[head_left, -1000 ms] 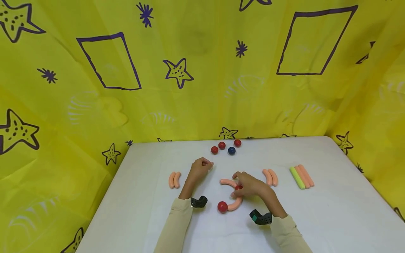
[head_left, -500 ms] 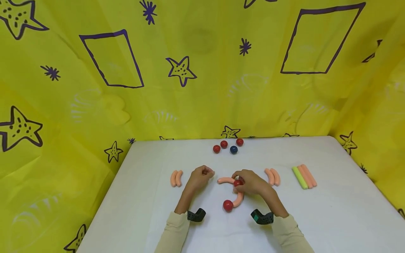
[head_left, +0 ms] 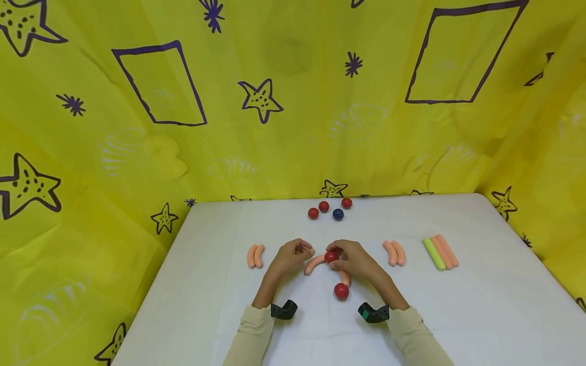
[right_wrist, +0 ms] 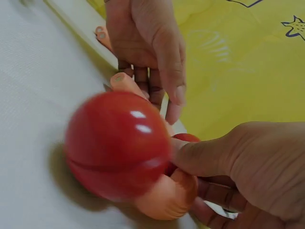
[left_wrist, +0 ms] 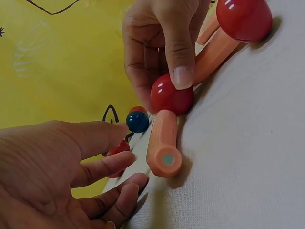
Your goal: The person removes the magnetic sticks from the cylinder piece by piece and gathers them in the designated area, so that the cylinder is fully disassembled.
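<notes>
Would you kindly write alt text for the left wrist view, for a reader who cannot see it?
A right hand pinches a red ball joined to two orange curved rods on a white table. The left hand lies beside them with relaxed fingers, holding nothing. Another red ball caps the far rod's end; a blue ball sits behind.

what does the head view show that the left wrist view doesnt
Only the head view shows the whole white table, the pairs of peach rods on either side, the green and peach sticks, and the three red balls by the blue one. Only the left wrist view shows the hollow end of the peach rod close up and the right thumb pressing on the red ball. Both show the right hand gripping that ball, the left hand beside it holding nothing, the blue ball and the second red ball.
</notes>
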`<state>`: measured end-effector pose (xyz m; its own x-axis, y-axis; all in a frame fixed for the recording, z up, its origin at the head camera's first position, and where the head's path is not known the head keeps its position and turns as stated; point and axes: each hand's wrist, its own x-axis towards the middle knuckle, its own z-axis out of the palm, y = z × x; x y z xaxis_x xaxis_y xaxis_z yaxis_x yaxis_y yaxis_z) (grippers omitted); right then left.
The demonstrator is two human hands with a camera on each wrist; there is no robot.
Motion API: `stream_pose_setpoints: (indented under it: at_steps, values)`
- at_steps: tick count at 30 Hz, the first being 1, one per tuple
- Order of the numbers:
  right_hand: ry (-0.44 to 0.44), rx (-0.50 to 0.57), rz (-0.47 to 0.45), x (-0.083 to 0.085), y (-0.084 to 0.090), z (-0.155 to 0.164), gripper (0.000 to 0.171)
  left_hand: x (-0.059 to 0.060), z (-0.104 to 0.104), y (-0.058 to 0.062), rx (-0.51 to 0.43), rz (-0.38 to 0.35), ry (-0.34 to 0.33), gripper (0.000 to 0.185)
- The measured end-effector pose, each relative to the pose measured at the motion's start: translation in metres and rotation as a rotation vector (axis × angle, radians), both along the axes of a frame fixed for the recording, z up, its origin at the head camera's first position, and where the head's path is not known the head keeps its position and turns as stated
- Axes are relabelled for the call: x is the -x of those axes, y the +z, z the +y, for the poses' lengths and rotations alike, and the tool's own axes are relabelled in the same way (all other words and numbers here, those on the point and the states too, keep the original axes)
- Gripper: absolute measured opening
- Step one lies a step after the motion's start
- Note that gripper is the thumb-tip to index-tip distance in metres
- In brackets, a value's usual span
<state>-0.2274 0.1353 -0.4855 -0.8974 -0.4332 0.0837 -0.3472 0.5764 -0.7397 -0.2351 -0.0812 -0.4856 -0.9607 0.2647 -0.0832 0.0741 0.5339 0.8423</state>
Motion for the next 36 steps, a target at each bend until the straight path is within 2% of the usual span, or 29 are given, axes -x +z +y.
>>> stream_pose_setpoints:
  at_steps: [10, 20, 27, 36]
  values:
    - [-0.045, 0.040, 0.019, -0.002, -0.004, -0.006, 0.035, -0.005, 0.005, 0.003, 0.018, -0.039, -0.068, 0.027]
    - [-0.054, 0.039, 0.007, -0.003, -0.003, -0.007, 0.035, -0.006, 0.010, 0.000, 0.064, 0.026, -0.083, 0.020]
    - [-0.033, 0.051, 0.054, -0.003, -0.006, -0.006, 0.033, -0.007, 0.013, -0.002, 0.128, 0.051, -0.071, 0.016]
    - [-0.029, 0.051, 0.080, -0.002, -0.007, -0.006, 0.032, -0.008, 0.014, 0.002, 0.112, 0.050, -0.085, 0.015]
